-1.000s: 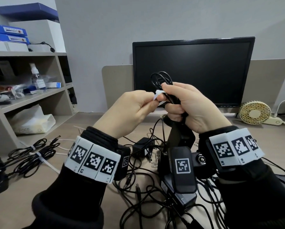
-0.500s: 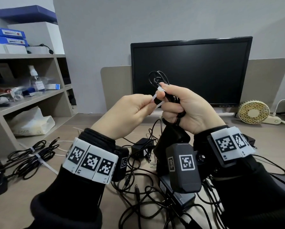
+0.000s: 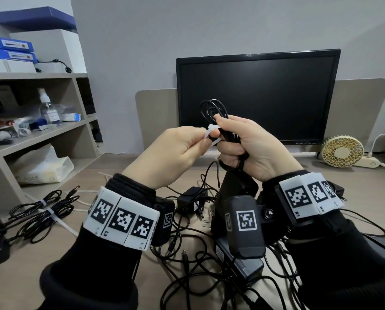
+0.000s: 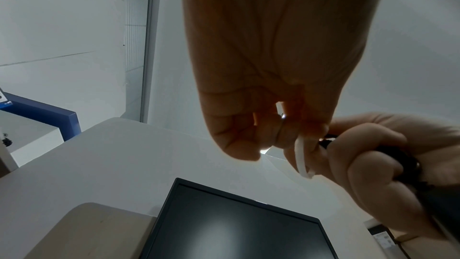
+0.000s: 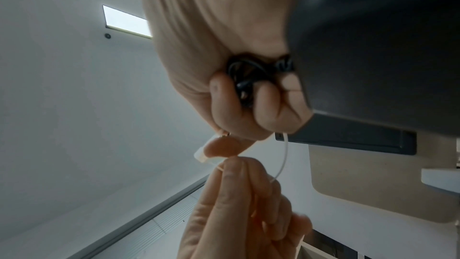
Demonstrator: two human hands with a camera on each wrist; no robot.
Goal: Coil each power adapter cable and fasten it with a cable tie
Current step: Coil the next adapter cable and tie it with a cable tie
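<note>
My right hand (image 3: 243, 148) grips a coiled black adapter cable (image 3: 211, 108), held up in front of the monitor; its loops stick out above the fist, and the black adapter block (image 3: 238, 189) hangs below it. A white cable tie (image 3: 211, 135) loops around the coil. The right thumb presses on the tie's head (image 5: 200, 155). My left hand (image 3: 178, 151) pinches the tie's tail (image 5: 219, 166) between thumb and fingertips, right beside the right hand. The tie's strap (image 4: 301, 157) curves between the two hands.
A tangle of loose black cables and adapters (image 3: 193, 249) covers the desk below my hands. Two tied cable bundles (image 3: 44, 209) lie at the left, next to a shelf unit (image 3: 37, 135). A monitor (image 3: 256, 97) stands behind, with a small fan (image 3: 342, 151) to its right.
Both hands stayed raised and close together. The left hand's pinch moved closer to the tie's head at the right thumb.
</note>
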